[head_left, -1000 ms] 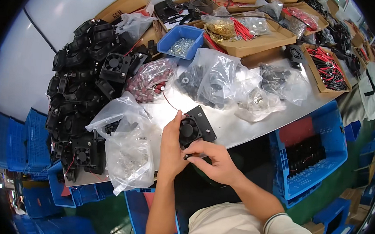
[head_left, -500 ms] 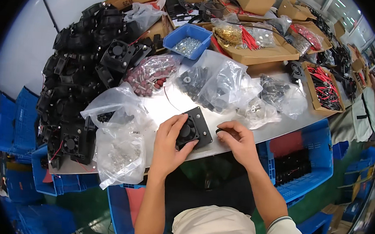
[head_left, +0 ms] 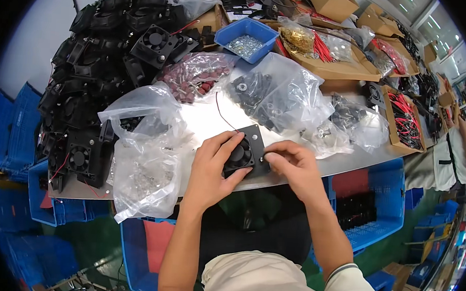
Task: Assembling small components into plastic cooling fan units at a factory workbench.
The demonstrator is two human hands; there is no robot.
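Note:
A square black cooling fan on a flat black plate (head_left: pixel 253 141) rests near the table's front edge, with silver screw ends on the plate. My left hand (head_left: pixel 213 163) grips it from the left, fingers over the far edge and thumb along the near side. A thin dark red wire runs from the fan toward the back. At the plate's right edge, my right hand (head_left: pixel 292 168) is closed in a pinch beside one of the screw ends. The small black part between its fingertips is mostly hidden by them.
Black fans (head_left: pixel 89 81) are heaped at the left. Clear bags of small parts (head_left: pixel 147 177) lie around the metal table, one holding dark red pieces (head_left: pixel 194 78). A blue bin of metal hardware (head_left: pixel 245 41) stands behind. Blue crates (head_left: pixel 373 231) sit below the table edge.
My right hand has moved left, bringing the small black part from beside the plate to its right edge. The left hand keeps its hold on the fan. The whole view has shifted slightly.

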